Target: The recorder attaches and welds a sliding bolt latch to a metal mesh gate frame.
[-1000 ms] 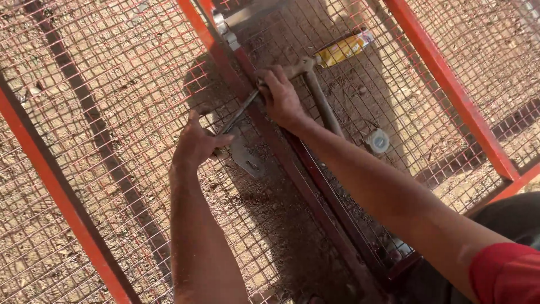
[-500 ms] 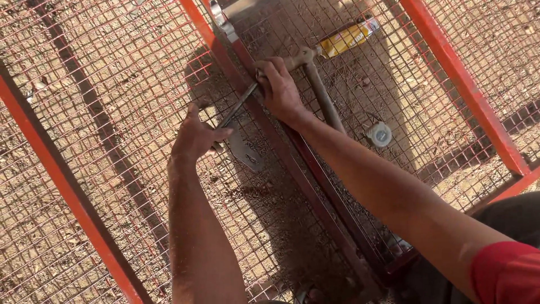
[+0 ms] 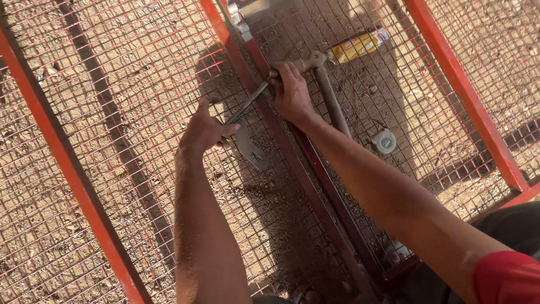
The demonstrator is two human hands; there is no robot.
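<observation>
Red-framed wire mesh panel (image 3: 112, 84) (lying over bare dirt) carries both hands: left hand (image 3: 203, 130) grips a dark metal tool (image 3: 247, 104) at the centre bar (image 3: 281, 141), right hand (image 3: 292, 93) closed on the hammer (image 3: 323, 84).

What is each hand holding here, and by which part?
The left hand grips the lower handle end of a dark slim metal tool lying against the mesh. The right hand rests at its upper end, beside a hammer; its exact grip cannot be told.
</observation>
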